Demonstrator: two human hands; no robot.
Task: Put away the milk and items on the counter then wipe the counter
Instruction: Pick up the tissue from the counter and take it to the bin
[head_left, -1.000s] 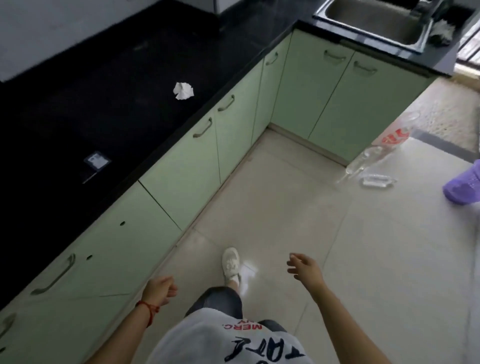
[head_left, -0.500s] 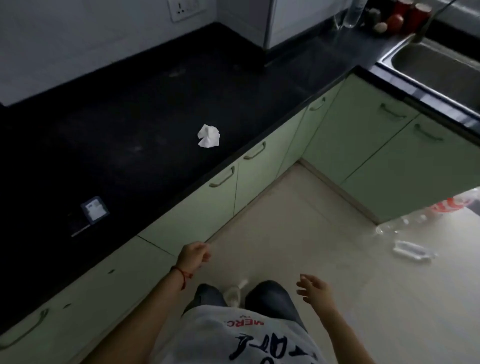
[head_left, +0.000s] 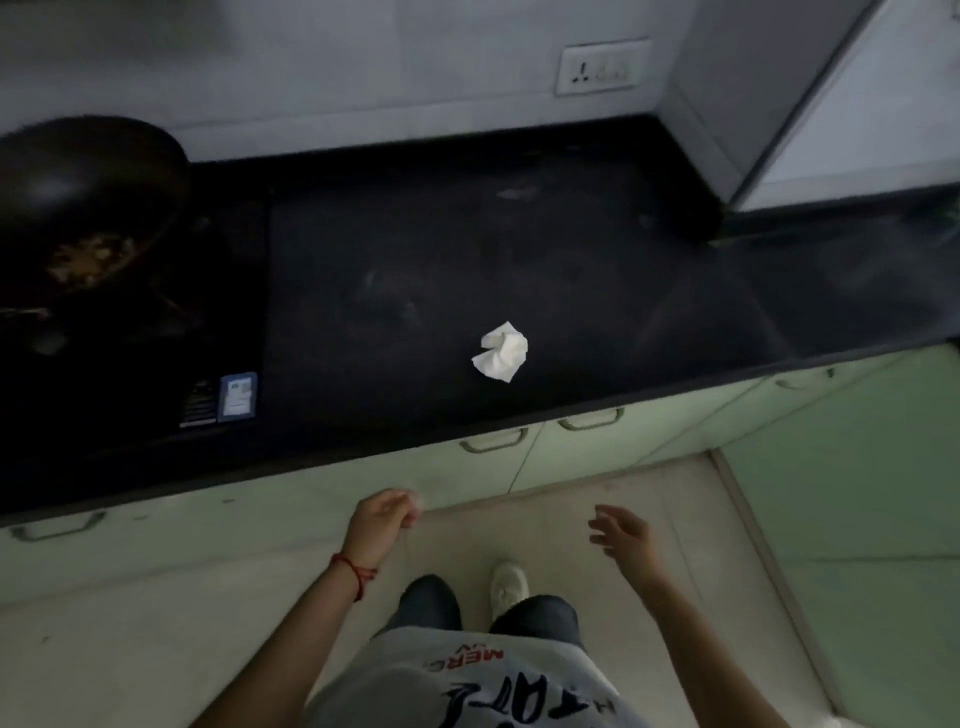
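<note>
A crumpled white tissue (head_left: 500, 352) lies on the black counter (head_left: 571, 270), near its front edge. My left hand (head_left: 382, 522) hangs below the counter edge in front of the green cabinets, fingers loosely curled, holding nothing. My right hand (head_left: 623, 535) is out over the floor to the right, fingers spread and empty. Both hands are well below and apart from the tissue. No milk is in view.
A dark wok (head_left: 88, 208) with food bits sits on the stovetop (head_left: 156, 338) at the left, with a small label (head_left: 237, 396) at its corner. A wall socket (head_left: 602, 66) is behind. Pale green cabinets (head_left: 519, 452) with handles run under the counter.
My view has swung left to face the counter squarely; the sink and floor bottles have left the frame and the wok has come in. Both hands stay low and empty.
</note>
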